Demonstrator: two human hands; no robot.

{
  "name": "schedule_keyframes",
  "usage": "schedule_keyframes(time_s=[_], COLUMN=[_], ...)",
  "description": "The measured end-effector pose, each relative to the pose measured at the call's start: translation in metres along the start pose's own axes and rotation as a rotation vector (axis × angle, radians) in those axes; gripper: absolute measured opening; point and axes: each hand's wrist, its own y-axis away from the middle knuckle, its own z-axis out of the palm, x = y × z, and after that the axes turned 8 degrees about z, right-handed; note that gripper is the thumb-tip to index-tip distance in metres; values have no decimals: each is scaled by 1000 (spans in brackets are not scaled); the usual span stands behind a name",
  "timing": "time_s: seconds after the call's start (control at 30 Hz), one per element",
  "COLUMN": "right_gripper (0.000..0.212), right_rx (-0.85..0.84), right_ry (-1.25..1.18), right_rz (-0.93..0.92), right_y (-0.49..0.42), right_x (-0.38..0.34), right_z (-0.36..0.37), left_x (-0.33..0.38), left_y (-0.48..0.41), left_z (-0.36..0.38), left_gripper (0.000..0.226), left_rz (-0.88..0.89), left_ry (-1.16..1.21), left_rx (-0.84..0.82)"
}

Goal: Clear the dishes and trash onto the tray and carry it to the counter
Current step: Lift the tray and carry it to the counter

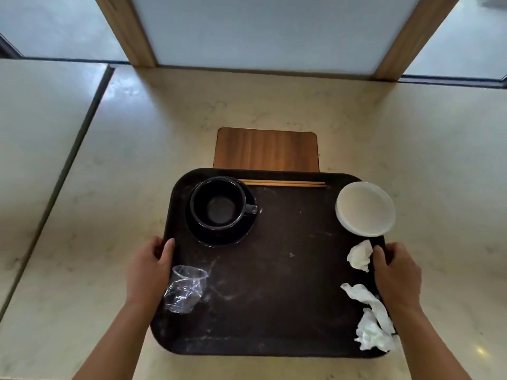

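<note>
my left hand [149, 270] and right hand [396, 272] clamp the dark tray [274, 283] by its side rims — thumbs on top — cup [219, 205], white dish [366, 208], tissues [373, 319] riding on it above the pale floor [411, 146].

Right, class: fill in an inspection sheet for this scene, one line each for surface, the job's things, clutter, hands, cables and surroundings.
Surface: pale marbled stone floor below the tray.
Job's things: dark rectangular plastic tray carrying a black cup on a black saucer, wooden chopsticks, a white round dish, a crushed clear plastic cup and crumpled white napkins.
Clutter: brown wooden board beyond the tray.
Hands: left hand and right hand grip the tray's side edges.
Cables: nothing seen.
Surroundings: frosted glass panels in wooden frames.
</note>
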Motion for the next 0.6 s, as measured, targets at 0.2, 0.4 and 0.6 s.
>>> schedule_keyframes(time_s=[0.2,0.4,0.6], right_gripper=[13,17,18], right_rx=[36,70,79], right_ry=[38,104,90], right_rz=[-2,-46,-44], right_y=[-4,-2,1], right_x=[3,2,1], right_z=[20,27,24], left_x=[-7,-13,-10], left_y=[-17,-17,-20], left_z=[12,18,15], left_gripper=[24,25,28], left_rz=[1,-5,27], left_ry=[-52,-85,-125], left_rx=[-54,-71,-97])
